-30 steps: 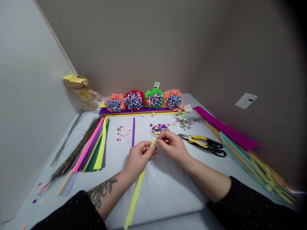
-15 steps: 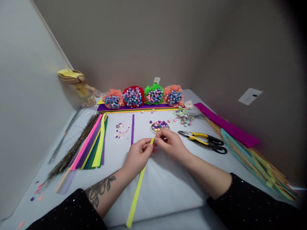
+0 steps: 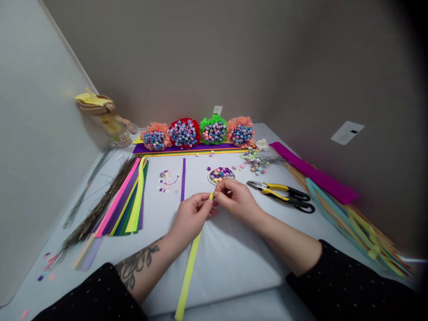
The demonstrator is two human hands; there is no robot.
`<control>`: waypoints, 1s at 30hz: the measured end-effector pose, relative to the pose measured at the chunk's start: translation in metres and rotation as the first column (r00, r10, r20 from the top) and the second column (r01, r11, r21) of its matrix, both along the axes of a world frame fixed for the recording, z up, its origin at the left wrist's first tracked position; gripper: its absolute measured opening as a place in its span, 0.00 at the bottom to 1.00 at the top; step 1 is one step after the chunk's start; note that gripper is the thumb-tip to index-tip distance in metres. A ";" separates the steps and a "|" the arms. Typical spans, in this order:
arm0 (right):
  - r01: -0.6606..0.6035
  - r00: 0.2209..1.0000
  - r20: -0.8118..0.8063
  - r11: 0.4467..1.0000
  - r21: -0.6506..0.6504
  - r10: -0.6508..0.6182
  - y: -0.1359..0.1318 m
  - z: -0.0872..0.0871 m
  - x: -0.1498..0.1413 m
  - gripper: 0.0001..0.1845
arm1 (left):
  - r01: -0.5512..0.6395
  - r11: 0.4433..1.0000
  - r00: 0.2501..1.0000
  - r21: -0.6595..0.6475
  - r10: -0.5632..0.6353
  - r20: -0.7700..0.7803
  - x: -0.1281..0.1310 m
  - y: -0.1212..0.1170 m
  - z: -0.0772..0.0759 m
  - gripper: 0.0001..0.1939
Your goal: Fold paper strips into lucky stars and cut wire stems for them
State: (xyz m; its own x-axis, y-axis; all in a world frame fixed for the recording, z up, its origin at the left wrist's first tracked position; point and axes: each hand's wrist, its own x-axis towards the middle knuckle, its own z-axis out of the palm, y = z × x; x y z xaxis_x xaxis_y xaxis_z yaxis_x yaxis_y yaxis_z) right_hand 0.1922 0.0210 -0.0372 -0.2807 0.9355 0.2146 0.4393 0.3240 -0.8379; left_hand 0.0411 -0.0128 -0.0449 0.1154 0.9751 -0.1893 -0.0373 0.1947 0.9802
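**Two hands meet on one yellow strip (image 3: 189, 276)**

At the left of the frame, one bundle of thin dark stems (image 3: 96, 207) slants beside a fan of coloured strips (image 3: 119, 196), too overlapped to count. Four ruffled bouquets (image 3: 183, 133) line up across the upper middle: peach, red, green, peach. A single purple strip (image 3: 183, 178) stands nearly vertical left of centre.

The yellow strip's long axis climbs from the bottom edge, leaning right, to its upper tip at the centre of the frame. The left hand (image 3: 191, 216) grips it near that tip, thumb against fingers; the long tail emerges below this hand and points toward the lower edge.

One bowl (image 3: 210, 179) of small stars, too many to count, sits just beyond the right hand (image 3: 238, 198), whose thumb and forefinger pinch the strip's tip.

Farther right lie one pair of yellow-and-black pliers (image 3: 280, 194), then one magenta sheet (image 3: 316, 174), slanting down toward the right.
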 end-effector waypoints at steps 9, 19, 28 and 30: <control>-0.020 0.996 -0.086 0.997 -0.076 0.013 -0.002 0.002 -0.001 0.03 | -0.029 0.999 1.000 0.022 0.029 -0.002 0.001 -0.001 0.006 0.11; -0.026 0.995 -0.096 0.996 -0.090 0.017 0.000 0.002 0.001 0.04 | -0.041 0.999 0.999 -0.021 0.040 -0.029 0.000 0.000 0.002 0.12; -0.049 0.994 -0.104 0.989 -0.140 0.035 0.000 0.005 0.003 0.03 | -0.026 0.999 0.999 -0.026 0.024 -0.046 0.000 0.001 0.003 0.12; -0.054 0.995 -0.096 0.987 -0.149 0.040 -0.001 0.006 0.002 0.02 | -0.014 1.000 0.998 -0.022 0.013 -0.056 0.000 0.000 0.004 0.12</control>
State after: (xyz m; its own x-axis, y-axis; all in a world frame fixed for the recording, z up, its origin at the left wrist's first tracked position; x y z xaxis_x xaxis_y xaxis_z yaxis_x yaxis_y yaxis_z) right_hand 0.1947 0.0201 -0.0311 -0.3109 0.9453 0.0985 0.3449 0.2088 -0.9151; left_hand 0.0410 -0.0126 -0.0411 0.0912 0.9719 -0.2170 0.0143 0.2166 0.9762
